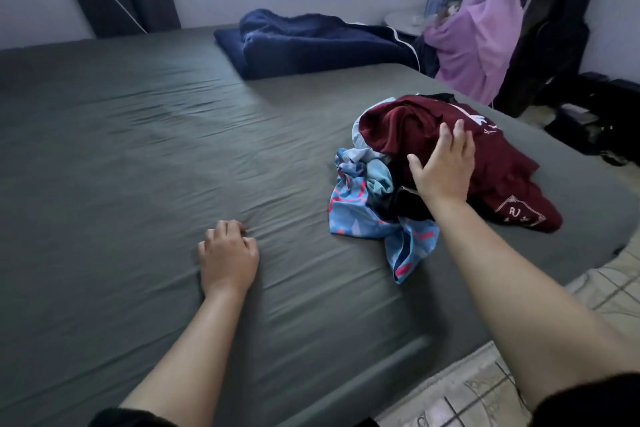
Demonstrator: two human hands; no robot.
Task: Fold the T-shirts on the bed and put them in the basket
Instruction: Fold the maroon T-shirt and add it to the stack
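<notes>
Nearest, my left hand [228, 255] rests curled, empty, on the grey bedsheet [121, 149]; my right hand [443, 163], spread, touches the crumpled maroon T-shirt [502, 166]. Grabbing blindly could drag the tangled blue patterned shirt [356, 208] along.

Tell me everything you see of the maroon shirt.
The maroon shirt is crumpled and unfolded, soft fabric with white print at its top and a white emblem near its lower edge. It lies on top of the clothes pile near the bed's right edge. The right hand rests on it, fingers spread.
</notes>
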